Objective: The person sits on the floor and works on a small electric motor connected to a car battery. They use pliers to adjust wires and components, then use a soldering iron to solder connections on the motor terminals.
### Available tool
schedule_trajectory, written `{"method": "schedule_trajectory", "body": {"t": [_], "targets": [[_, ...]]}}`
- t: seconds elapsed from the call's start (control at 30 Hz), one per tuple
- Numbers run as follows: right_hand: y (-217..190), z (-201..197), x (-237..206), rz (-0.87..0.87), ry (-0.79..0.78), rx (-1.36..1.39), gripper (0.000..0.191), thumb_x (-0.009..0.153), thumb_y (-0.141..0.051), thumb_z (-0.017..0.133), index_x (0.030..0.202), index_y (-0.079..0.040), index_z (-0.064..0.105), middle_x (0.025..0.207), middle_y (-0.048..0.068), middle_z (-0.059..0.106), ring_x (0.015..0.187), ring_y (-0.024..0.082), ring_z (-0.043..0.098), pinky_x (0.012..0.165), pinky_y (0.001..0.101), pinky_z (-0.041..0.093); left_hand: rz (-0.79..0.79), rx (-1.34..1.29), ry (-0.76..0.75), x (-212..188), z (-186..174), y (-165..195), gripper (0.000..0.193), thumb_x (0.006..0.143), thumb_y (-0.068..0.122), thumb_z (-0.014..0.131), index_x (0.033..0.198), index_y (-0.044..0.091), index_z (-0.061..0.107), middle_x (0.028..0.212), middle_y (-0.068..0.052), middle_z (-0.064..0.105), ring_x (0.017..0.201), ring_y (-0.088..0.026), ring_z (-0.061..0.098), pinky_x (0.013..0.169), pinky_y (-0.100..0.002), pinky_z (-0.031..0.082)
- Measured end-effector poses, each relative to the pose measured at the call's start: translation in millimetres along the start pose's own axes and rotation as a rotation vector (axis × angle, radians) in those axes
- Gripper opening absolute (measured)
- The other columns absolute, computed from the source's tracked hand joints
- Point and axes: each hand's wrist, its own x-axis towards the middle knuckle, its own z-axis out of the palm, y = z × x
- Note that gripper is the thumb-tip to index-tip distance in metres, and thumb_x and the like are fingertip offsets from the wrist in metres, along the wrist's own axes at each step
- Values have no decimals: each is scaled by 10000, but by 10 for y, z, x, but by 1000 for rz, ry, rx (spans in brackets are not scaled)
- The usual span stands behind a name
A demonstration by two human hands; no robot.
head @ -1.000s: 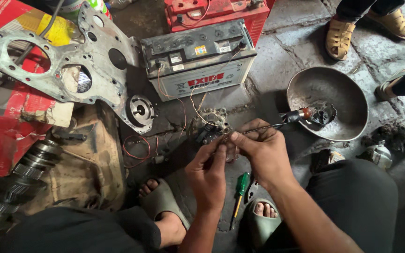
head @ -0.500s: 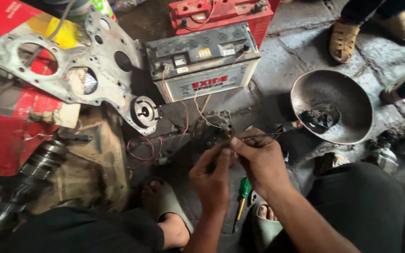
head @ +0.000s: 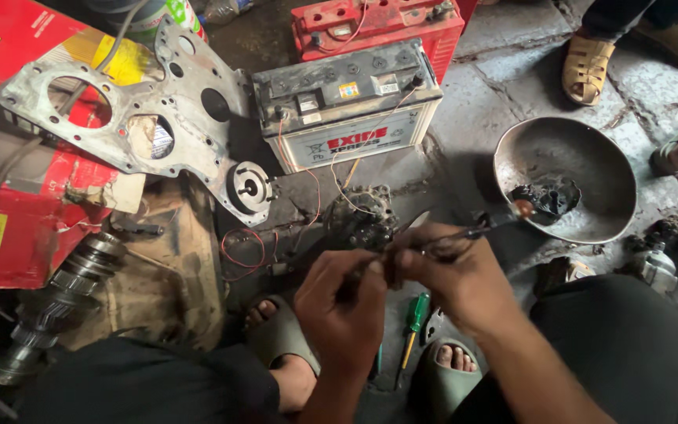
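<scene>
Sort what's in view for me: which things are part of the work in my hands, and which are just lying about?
In hand:
left hand
right hand
thin tool
small electrical unit
wires
grey battery

Lying about:
green screwdriver
metal bowl
perforated metal plate
gear shaft
red battery

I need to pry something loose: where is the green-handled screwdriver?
In the head view, the green-handled screwdriver lies on the floor between the person's two sandalled feet, just below the right hand.
</scene>
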Motion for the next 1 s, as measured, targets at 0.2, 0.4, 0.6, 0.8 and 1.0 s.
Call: {"method": "schedule_trajectory", "body": {"t": [0.2, 0.4, 0.6, 0.8, 1.0], "targets": [[-520, -271, -185, -137, -235, -374, 154, 831, -12, 716, 961, 51, 770, 891, 152, 781, 817, 236, 756, 699, 348, 601, 96, 133, -351, 170, -293, 363, 85, 833, 92, 754, 907, 53, 734, 807, -54, 708, 680, -148, 691, 604, -277, 524], [-674, -553, -243, -354, 201, -96, 113, 943, -27, 668, 1033, 19, 718, 976, 185, 737, 864, 306, 713, 799, 417, 626, 154, 433, -285, 495, -711, 739, 82, 834, 154, 799, 875, 95, 758, 727, -21, 695, 585, -114, 651, 542, -270, 486], [-561, -1246, -265, -628, 756, 179, 91, 1058, -82, 650, 1101, -11, 688, 1015, 138, 693, 928, 246, 691, 821, 389, 601, 126, 475, 55, 999, -1464, 802, 130, 889, 143, 772, 983, 60, 739, 796, -15, 711, 667, -88, 663, 600, -238, 497], [144, -2215, -882, -544, 1180, 457, 107, 1049, -86, 646, 1101, -4, 691, 1001, 128, 700, 907, 228, 684, 803, 369, 585, -68, 556, 52, 1010, -1686, 487, 130, 890, 141, 770, 985, 58, 740, 800, -21, 712, 675, -92, 667, 613, -240, 500], [854, -2797, -1617, -403, 1450, 470, 123, 1040, -91, 643, 1101, 3, 693, 988, 119, 706, 886, 211, 677, 785, 350, 568, -167, 591, -1, 1035, -1871, 140, 130, 891, 139, 769, 987, 56, 740, 804, -27, 713, 683, -96, 671, 625, -242, 504]]}}
